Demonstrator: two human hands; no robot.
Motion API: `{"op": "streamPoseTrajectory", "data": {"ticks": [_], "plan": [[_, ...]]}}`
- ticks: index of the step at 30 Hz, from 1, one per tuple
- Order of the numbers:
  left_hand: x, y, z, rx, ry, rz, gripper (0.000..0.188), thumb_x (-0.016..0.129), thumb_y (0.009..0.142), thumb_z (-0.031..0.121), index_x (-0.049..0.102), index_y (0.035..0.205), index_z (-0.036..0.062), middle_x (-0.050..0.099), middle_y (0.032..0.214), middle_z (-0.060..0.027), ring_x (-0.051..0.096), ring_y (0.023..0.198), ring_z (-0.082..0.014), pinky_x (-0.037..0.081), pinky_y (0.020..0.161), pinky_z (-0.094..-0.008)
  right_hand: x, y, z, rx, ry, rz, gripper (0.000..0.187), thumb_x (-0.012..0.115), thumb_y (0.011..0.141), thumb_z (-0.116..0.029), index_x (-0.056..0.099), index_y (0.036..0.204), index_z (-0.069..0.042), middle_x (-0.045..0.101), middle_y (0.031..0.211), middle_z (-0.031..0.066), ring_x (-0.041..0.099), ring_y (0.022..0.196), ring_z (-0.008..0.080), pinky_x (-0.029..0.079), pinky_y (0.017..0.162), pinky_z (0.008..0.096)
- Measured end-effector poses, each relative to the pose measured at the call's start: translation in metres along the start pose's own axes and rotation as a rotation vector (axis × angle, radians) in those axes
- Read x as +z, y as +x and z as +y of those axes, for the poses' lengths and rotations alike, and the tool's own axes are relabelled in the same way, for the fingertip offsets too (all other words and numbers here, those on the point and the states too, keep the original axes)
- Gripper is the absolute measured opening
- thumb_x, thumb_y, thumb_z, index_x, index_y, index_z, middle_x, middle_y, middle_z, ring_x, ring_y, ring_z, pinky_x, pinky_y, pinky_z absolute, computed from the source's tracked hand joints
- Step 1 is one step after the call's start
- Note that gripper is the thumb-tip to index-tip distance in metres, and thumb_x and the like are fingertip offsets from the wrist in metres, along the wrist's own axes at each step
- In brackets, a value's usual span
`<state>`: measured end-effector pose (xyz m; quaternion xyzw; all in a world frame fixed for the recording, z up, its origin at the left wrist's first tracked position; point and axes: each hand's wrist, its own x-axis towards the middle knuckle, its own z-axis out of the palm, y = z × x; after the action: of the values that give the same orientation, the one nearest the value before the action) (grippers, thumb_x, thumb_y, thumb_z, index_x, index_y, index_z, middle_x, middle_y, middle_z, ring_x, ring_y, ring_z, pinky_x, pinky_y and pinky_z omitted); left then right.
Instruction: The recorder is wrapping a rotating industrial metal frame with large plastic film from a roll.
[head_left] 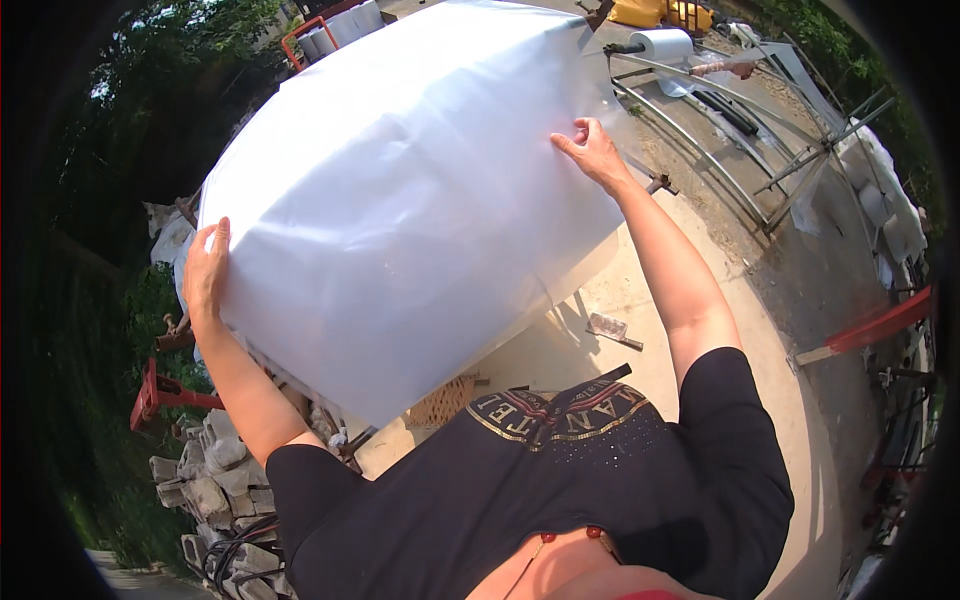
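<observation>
A wide, milky-white plastic sheet (400, 200) spreads in front of me, its far part glaring in the sun and its near edge hanging at a slant. At the sheet's left edge, my left hand (206, 272) is closed on it, with the thumb in front and some fingers hidden behind. Near the right edge my right hand (594, 155) pinches the sheet between curled fingers and thumb. Both arms are stretched out and far apart. Beneath the sheet's lower right edge, a flat, blade-like tool (609, 326) with a dark handle lies on the pale concrete.
A roll of white film (662, 44) sits on a bar at the far right, beside curved metal tubes (700, 145). Broken blocks (215, 490) are heaped at the lower left, near a red metal part (165, 393). A red bar (868, 325) juts in from the right.
</observation>
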<state>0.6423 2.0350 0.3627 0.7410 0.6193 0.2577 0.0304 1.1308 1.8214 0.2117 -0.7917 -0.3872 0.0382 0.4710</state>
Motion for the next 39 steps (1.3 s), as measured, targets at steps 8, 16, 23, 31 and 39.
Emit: {"op": "streamPoseTrajectory", "data": {"ticks": [8, 16, 23, 31, 39], "plan": [[0.017, -0.021, -0.003, 0.116, -0.445, 0.146, 0.021, 0.057, 0.085, 0.028, 0.061, 0.083, 0.0068, 0.062, 0.095, -0.006, 0.055, 0.087, -0.0149, 0.04, 0.08, -0.0265, -0.028, 0.095, 0.001, -0.109, 0.667, 0.415, 0.024, 0.05, 0.091, -0.026, 0.056, 0.079, -0.005, 0.046, 0.063, -0.0062, 0.037, 0.059, 0.0046, 0.034, 0.053, 0.022], [0.013, -0.028, 0.015, -0.015, -0.588, 0.33, 0.053, 0.052, 0.085, 0.05, 0.058, 0.098, -0.0006, 0.061, 0.095, -0.0075, 0.054, 0.087, -0.0144, 0.042, 0.078, -0.0259, -0.052, 0.147, 0.0, -0.305, 0.61, -0.274, 0.023, 0.052, 0.089, -0.033, 0.054, 0.082, -0.011, 0.046, 0.062, -0.0063, 0.04, 0.055, 0.0015, 0.03, 0.048, 0.0157], [0.007, -0.072, 0.028, -0.186, -0.182, 0.138, 0.091, 0.045, 0.073, 0.072, 0.042, 0.127, -0.0013, 0.043, 0.13, -0.0182, 0.041, 0.121, -0.0278, 0.032, 0.099, -0.0353, -0.063, 0.159, -0.039, -0.179, 0.689, -0.615, 0.024, 0.061, 0.083, -0.035, 0.06, 0.084, -0.01, 0.048, 0.065, -0.0078, 0.036, 0.051, 0.0004, 0.024, 0.045, 0.0152], [0.006, -0.041, 0.035, -0.165, -0.029, 0.151, 0.088, 0.043, 0.074, 0.072, 0.047, 0.124, -0.0003, 0.046, 0.126, -0.0193, 0.044, 0.118, -0.0309, 0.034, 0.098, -0.0376, -0.007, 0.21, -0.091, -0.685, 0.424, 0.206, 0.028, 0.052, 0.09, -0.03, 0.061, 0.083, -0.004, 0.045, 0.056, -0.0069, 0.038, 0.051, 0.0039, 0.032, 0.047, 0.0209], [0.001, -0.04, 0.023, -0.24, -0.362, 0.092, 0.054, 0.062, 0.077, 0.05, 0.061, 0.102, 0.0019, 0.061, 0.085, -0.0039, 0.053, 0.081, -0.0127, 0.042, 0.075, -0.0266, -0.037, 0.03, -0.178, -1.1, 0.946, -0.637, 0.018, 0.054, 0.088, -0.02, 0.057, 0.085, -0.003, 0.058, 0.072, 0.0029, 0.052, 0.063, 0.0122, 0.044, 0.059, 0.0248]]}}
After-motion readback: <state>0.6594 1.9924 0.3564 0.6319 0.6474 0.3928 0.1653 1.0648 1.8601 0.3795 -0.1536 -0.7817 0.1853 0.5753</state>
